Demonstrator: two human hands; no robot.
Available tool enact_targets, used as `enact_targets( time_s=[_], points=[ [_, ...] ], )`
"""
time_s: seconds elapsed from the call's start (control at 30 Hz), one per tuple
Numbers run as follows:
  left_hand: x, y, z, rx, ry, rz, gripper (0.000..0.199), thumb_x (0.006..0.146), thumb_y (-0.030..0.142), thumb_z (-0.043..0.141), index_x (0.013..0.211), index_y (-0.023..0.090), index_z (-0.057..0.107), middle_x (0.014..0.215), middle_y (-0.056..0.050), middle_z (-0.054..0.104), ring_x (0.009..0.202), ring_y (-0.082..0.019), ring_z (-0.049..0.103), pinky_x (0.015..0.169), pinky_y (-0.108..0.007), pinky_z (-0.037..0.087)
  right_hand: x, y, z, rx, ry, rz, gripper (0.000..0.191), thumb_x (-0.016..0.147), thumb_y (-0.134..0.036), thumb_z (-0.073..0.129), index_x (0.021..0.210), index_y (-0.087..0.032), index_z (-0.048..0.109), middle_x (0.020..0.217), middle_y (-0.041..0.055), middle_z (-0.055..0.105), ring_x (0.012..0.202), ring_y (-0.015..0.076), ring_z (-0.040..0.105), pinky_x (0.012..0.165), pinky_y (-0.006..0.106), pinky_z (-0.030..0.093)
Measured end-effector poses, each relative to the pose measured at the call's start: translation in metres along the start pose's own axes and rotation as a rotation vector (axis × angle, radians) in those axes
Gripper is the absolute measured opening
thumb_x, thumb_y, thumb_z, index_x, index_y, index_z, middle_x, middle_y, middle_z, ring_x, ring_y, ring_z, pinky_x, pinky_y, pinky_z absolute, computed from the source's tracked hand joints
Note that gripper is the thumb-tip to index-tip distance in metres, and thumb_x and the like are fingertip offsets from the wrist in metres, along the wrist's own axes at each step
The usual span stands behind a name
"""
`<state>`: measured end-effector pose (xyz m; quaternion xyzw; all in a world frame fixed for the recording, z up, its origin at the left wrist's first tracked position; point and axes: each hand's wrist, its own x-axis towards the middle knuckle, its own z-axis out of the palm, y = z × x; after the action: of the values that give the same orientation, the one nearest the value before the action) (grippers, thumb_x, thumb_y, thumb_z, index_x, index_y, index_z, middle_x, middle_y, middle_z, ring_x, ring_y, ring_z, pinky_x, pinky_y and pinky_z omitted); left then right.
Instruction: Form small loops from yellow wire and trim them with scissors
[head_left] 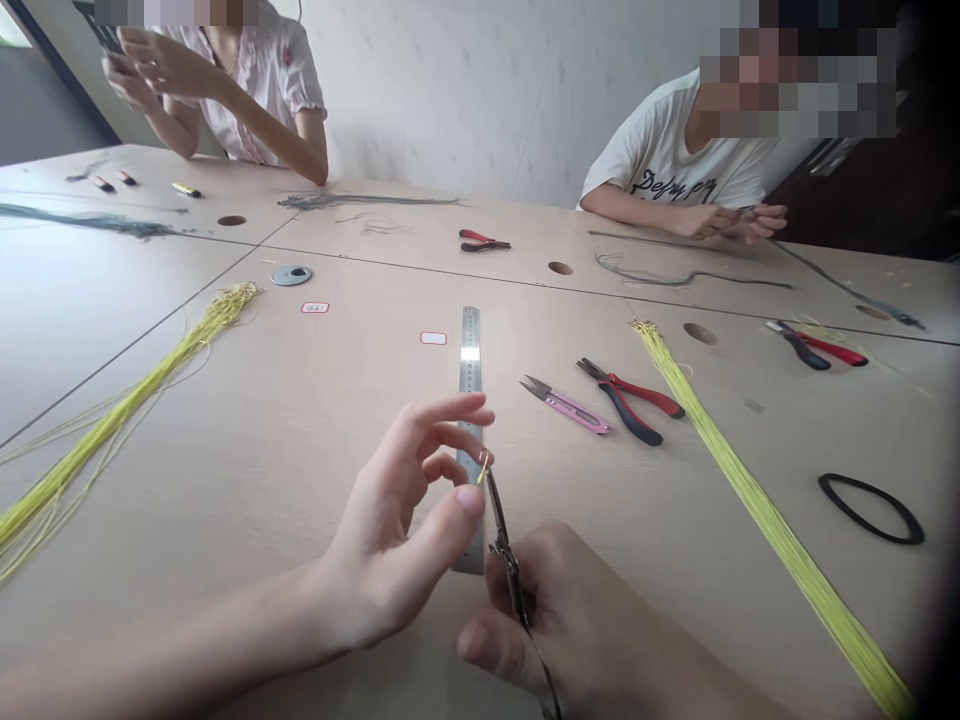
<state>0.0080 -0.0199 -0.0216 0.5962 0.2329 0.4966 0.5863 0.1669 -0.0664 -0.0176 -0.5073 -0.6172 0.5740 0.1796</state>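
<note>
Here the left hand (382,530) pinches yellow wire (483,467) beside the right hand's (547,620) metal tool (502,535).

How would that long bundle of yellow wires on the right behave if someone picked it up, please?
The yellow wire bundle will probably sag and feel floppy, since its strands are thin. It likely weighs little. Loose ends may splay: the similar bundle on the left has strands curving away from it.

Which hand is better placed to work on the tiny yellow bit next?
Right, I think: the right hand holds slim dark metal scissors, tips right at the tiny yellow bit. The left hand is busy pinching that bit.
</note>
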Motion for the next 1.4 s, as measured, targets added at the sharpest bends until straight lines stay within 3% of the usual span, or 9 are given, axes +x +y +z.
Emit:
enact_targets(
  time_s=[0.07,0.13,0.27,0.47,0.77,1.0,1.4],
  points=[
    [0.004,0.002,-0.003,0.056,-0.045,0.037,0.030,0.092,0.024,0.050,0.122,0.029,0.053,0.118,-0.004,0.054,0.093,-0.016,0.053,0.075,-0.028,0.047,0.000,-0.001,0.000,-0.002,-0.005,0.022,0.062,0.067,-0.065,0.068,0.053,-0.017,0.032,0.050,-0.0078,0.023,0.047,0.0049,0.021,0.040,0.022,0.013],
    [0.007,0.004,-0.004,0.071,-0.066,0.056,0.023,0.092,0.021,0.049,0.112,0.026,0.059,0.106,-0.004,0.058,0.088,-0.015,0.054,0.075,-0.028,0.047,0.000,-0.002,0.000,-0.002,-0.014,0.033,0.063,0.066,-0.065,0.068,0.053,-0.017,0.030,0.050,-0.0078,0.021,0.047,0.0049,0.020,0.040,0.023,0.012],
    [0.009,0.007,-0.001,0.025,-0.025,0.026,0.010,0.090,0.017,0.053,0.094,0.021,0.061,0.083,-0.002,0.056,0.078,-0.014,0.053,0.070,-0.027,0.047,-0.001,-0.001,-0.001,0.005,-0.016,0.034,0.062,0.067,-0.064,0.068,0.053,-0.017,0.030,0.051,-0.0077,0.022,0.048,0.0048,0.020,0.041,0.023,0.012],
    [0.009,0.008,0.003,-0.047,0.035,-0.074,0.004,0.086,0.019,0.060,0.082,0.020,0.058,0.073,0.001,0.055,0.067,-0.011,0.051,0.060,-0.023,0.045,-0.001,0.001,-0.002,0.016,-0.009,0.036,0.062,0.067,-0.065,0.067,0.054,-0.017,0.031,0.051,-0.0075,0.023,0.048,0.0051,0.021,0.042,0.022,0.012],
    [0.010,0.011,0.003,-0.112,0.071,-0.195,0.009,0.084,0.022,0.064,0.079,0.021,0.057,0.070,0.003,0.056,0.066,-0.009,0.052,0.060,-0.019,0.045,0.001,-0.004,-0.001,-0.041,0.023,0.065,0.063,0.067,-0.068,0.065,0.052,-0.018,0.030,0.050,-0.0074,0.023,0.047,0.0057,0.023,0.042,0.023,0.014],
    [0.012,0.014,0.005,-0.137,0.081,-0.208,0.012,0.081,0.013,0.065,0.077,0.020,0.056,0.070,0.004,0.059,0.064,-0.007,0.053,0.058,-0.017,0.046,0.004,-0.003,0.002,-0.201,0.157,0.051,0.066,0.065,-0.078,0.057,0.048,-0.018,0.034,0.045,-0.0060,0.030,0.044,0.0069,0.029,0.043,0.024,0.019],
    [0.014,0.017,0.005,-0.074,0.120,-0.205,0.013,0.078,0.010,0.065,0.074,0.019,0.056,0.067,0.004,0.060,0.062,-0.007,0.055,0.056,-0.015,0.048,0.004,-0.006,0.001,-0.243,0.179,0.022,0.067,0.068,-0.077,0.054,0.048,-0.017,0.032,0.044,-0.0058,0.030,0.044,0.0064,0.026,0.043,0.024,0.017]
  ],
)
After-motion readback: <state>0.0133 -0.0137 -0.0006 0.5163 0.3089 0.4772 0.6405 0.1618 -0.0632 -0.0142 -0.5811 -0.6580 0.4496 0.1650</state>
